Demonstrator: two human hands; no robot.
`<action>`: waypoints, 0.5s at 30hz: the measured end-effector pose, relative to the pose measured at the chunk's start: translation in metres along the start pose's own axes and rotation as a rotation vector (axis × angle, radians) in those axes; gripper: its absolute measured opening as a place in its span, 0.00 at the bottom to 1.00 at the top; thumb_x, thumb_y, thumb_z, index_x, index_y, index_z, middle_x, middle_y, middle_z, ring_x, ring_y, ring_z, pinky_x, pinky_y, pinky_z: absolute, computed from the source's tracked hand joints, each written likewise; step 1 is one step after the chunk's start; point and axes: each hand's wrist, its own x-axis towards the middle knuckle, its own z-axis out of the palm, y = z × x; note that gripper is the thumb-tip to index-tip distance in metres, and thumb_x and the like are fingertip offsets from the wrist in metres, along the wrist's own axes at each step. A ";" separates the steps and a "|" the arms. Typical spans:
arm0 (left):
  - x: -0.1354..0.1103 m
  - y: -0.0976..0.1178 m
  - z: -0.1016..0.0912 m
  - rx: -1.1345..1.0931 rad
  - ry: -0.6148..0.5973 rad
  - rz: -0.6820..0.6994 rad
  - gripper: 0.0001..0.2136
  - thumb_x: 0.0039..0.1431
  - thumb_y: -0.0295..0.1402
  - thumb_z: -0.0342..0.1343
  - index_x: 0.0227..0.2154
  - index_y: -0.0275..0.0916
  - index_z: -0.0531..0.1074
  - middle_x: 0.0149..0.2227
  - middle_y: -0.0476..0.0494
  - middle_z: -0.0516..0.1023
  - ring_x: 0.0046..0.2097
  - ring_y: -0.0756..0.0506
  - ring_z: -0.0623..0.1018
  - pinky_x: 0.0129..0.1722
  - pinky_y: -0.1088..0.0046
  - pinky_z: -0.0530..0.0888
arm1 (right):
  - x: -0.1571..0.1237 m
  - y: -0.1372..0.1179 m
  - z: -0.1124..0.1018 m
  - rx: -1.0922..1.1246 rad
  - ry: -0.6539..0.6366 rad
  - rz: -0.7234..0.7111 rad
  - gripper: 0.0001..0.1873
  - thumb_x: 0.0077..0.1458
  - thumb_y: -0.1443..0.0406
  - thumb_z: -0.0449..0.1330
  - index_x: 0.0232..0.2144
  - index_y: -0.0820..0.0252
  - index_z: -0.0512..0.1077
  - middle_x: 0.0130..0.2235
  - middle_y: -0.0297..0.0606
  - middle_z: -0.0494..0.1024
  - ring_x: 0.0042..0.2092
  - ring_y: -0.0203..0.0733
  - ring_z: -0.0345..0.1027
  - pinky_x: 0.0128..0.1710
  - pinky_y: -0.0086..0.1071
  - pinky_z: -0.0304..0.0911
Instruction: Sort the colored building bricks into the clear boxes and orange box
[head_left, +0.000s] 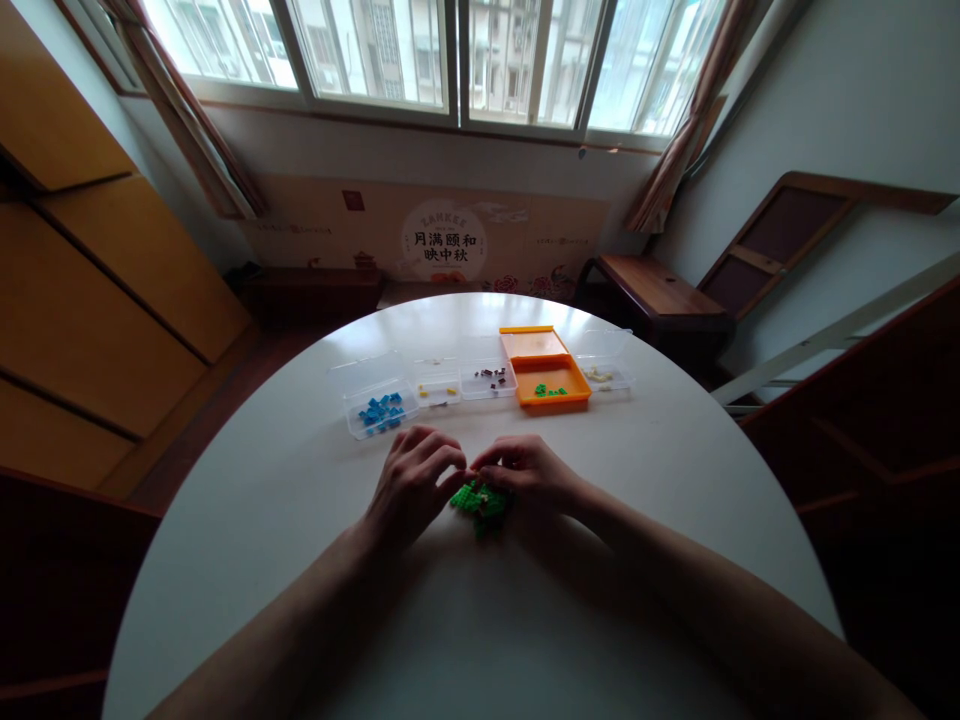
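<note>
A green build of small toy bricks lies on the white round table, right in front of me. Over its far edge my left hand is closed, thumb and fingertips brought together. From the other side my right hand pinches at the same spot, its fingertips nearly meeting those of the left. Whatever sits between the fingers is too small and shaded to make out. Part of the green build is hidden under the hands and in dark shadow.
Beyond the hands stand open boxes in a row: a clear box of blue bricks, one with yellow pieces, one with dark brown pieces, an orange box with green bricks, and a clear box with pale pieces.
</note>
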 end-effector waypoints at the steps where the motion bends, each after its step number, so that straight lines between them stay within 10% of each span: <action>1: 0.000 0.000 0.000 0.003 0.008 -0.001 0.07 0.60 0.33 0.58 0.26 0.40 0.69 0.31 0.49 0.76 0.38 0.47 0.70 0.43 0.67 0.64 | 0.000 0.000 0.001 0.006 0.005 0.001 0.11 0.52 0.60 0.63 0.33 0.63 0.79 0.28 0.37 0.77 0.27 0.33 0.63 0.27 0.26 0.59; 15: -0.006 -0.003 -0.011 0.087 -0.006 -0.072 0.08 0.58 0.31 0.58 0.24 0.39 0.69 0.29 0.48 0.75 0.37 0.46 0.70 0.42 0.66 0.66 | 0.024 0.002 0.007 -0.315 0.078 -0.148 0.02 0.52 0.69 0.62 0.28 0.63 0.75 0.26 0.32 0.75 0.26 0.30 0.61 0.29 0.24 0.58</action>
